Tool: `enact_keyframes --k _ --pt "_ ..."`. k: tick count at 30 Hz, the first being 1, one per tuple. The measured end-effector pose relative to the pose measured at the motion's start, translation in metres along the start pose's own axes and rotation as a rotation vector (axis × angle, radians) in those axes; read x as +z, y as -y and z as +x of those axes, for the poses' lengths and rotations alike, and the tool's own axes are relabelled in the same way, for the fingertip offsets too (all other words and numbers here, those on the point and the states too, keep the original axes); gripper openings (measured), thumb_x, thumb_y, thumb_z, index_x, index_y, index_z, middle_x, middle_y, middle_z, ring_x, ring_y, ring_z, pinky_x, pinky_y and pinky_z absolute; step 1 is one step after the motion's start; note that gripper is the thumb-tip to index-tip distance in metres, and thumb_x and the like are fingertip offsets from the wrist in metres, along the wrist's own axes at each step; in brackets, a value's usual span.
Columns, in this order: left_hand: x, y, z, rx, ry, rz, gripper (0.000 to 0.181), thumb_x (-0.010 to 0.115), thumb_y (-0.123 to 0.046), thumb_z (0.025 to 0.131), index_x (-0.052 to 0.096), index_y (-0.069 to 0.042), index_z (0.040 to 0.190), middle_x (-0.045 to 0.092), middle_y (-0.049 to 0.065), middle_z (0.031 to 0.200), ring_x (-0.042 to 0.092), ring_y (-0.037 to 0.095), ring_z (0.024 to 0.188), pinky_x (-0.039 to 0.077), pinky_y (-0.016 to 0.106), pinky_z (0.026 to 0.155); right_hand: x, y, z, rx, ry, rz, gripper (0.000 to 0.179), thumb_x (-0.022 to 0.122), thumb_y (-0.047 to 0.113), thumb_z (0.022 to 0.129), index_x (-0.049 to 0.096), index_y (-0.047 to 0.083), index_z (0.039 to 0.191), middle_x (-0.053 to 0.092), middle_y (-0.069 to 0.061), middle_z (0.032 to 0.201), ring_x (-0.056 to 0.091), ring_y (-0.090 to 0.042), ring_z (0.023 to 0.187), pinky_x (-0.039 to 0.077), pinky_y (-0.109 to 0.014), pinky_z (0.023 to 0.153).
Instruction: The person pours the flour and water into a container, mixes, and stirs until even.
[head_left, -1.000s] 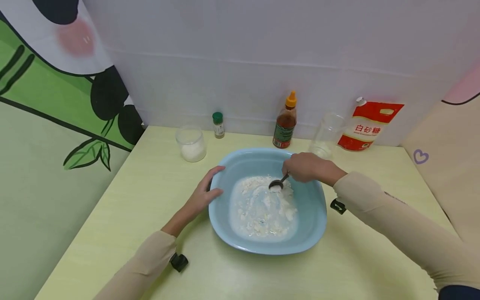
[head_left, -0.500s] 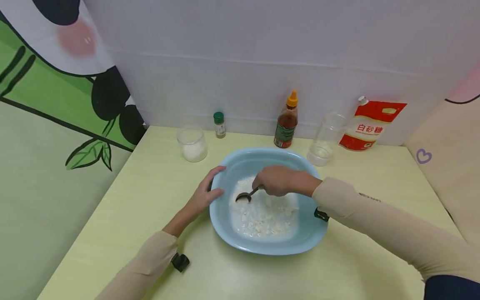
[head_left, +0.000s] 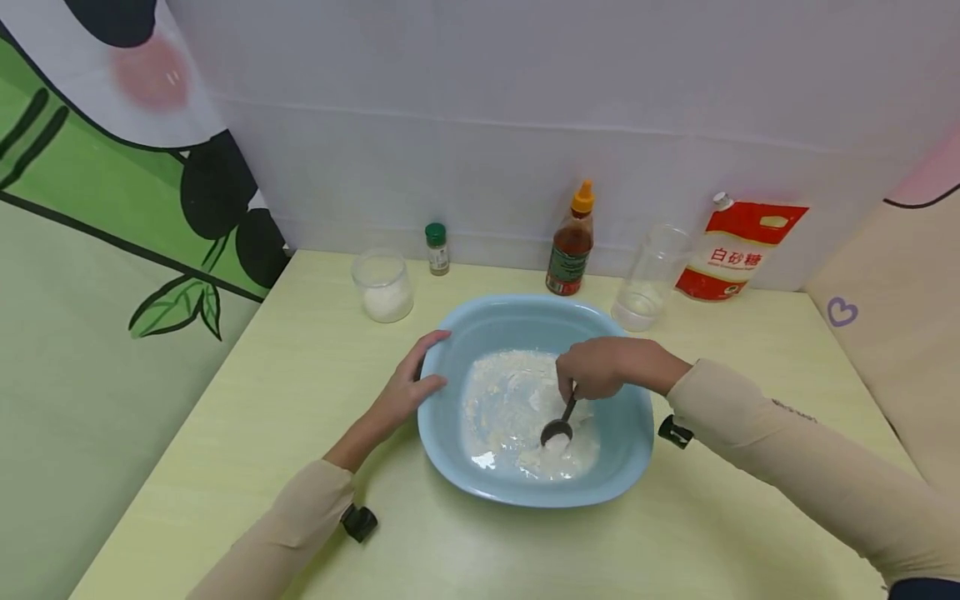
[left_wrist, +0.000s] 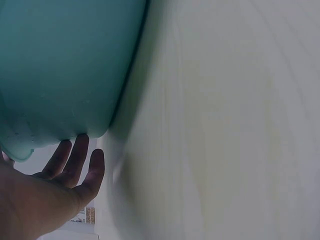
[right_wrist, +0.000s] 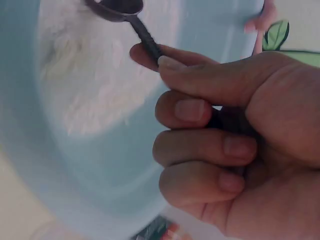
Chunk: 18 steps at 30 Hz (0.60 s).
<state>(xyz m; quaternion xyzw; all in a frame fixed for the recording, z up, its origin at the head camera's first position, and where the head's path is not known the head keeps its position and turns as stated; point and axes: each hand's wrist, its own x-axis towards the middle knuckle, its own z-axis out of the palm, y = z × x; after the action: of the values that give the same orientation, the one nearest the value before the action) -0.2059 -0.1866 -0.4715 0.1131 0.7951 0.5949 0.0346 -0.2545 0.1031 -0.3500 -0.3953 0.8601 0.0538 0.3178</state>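
Observation:
A light blue plastic basin [head_left: 536, 497] holds a wet white powder mixture [head_left: 495, 408], spread over its floor. My right hand [head_left: 600, 368] is inside the basin and grips a small dark spoon [head_left: 557, 430] by its handle. The spoon's round bowl dips into the mixture near the front, with white stuff at its edge. In the right wrist view, thumb and forefinger pinch the handle while the other fingers curl below. At the basin's left side, my left hand [head_left: 401, 383] holds the rim, thumb over the top; in the left wrist view its fingertips [left_wrist: 82, 137] touch the outer wall.
Behind the basin stand a glass jar of white grains [head_left: 386, 300], a small green-capped bottle [head_left: 437, 250], a sauce bottle with an orange tip [head_left: 570, 254], a tall clear glass of liquid [head_left: 641, 300] and a red-and-white sugar pouch [head_left: 731, 250]. A wall backs the table [head_left: 247, 417].
My right hand swept the spoon left through the mixture, then back right and toward the front of the basin. The mixture looks smoother and wetter. My left hand stays on the rim.

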Motion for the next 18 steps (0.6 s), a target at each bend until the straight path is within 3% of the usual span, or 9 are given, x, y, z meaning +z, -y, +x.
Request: enact_keyframes --k 5,8,18 --pt "0.0 0.003 0.0 0.003 0.003 0.005 0.067 0.056 -0.006 0.086 0.038 -0.014 0.151 0.028 0.016 0.162 0.037 0.041 0.139 0.041 0.054 0.105 -0.006 -0.028 0.002 0.094 -0.143 -0.006 0.021 0.059 0.005 0.095 0.076 0.012 0.106 0.073 -0.005 0.103 0.06 -0.019 0.085 0.054 -0.035 0.076" --pt "0.0 0.004 0.0 0.006 0.0 0.01 0.067 0.056 -0.006 0.087 0.038 -0.013 0.151 0.028 0.016 0.162 0.037 0.041 0.139 0.041 0.054 0.106 -0.008 -0.034 0.01 0.096 -0.208 -0.001 0.023 0.056 0.005 0.096 0.076 0.012 0.106 0.073 -0.007 0.101 0.056 -0.02 0.081 0.052 -0.035 0.072" --pt "0.001 0.003 0.0 -0.002 0.0 0.006 0.068 0.056 -0.006 0.086 0.037 -0.015 0.151 0.028 0.016 0.162 0.039 0.041 0.137 0.043 0.054 0.103 -0.008 -0.003 0.031 -0.096 -0.27 -0.027 0.021 0.057 0.005 0.097 0.077 0.014 0.099 0.075 -0.003 0.1 0.061 -0.017 0.076 0.051 -0.031 0.072"
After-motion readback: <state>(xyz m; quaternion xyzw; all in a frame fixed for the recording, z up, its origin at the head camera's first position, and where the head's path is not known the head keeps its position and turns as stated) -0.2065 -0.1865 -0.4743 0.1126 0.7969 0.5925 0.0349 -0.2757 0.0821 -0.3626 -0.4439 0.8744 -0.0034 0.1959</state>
